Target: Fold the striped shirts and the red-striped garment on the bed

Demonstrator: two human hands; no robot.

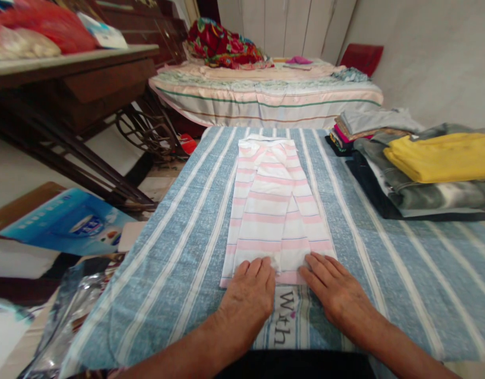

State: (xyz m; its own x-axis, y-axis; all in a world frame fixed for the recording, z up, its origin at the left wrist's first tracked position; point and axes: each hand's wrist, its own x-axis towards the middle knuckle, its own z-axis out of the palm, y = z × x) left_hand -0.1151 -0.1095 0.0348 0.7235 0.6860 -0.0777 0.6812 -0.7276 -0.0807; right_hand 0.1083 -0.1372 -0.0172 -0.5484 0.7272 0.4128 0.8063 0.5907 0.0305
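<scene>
A pink and white striped garment point(271, 205) lies folded lengthwise on a blue striped cloth point(179, 231) that covers the surface before me. My left hand point(248, 297) rests flat on the garment's near edge, fingers stretched out. My right hand point(335, 289) lies flat beside it, its fingertips on the near right corner of the garment. Neither hand holds anything. Between my hands a printed patch with dark letters point(287, 316) shows on the cloth.
A stack of folded clothes with a yellow piece point(443, 155) on top sits at the right. A bed point(266, 95) with a red floral bundle point(222, 45) stands behind. A dark sewing-machine table point(80, 95) is at left, with a blue box point(68, 221) below.
</scene>
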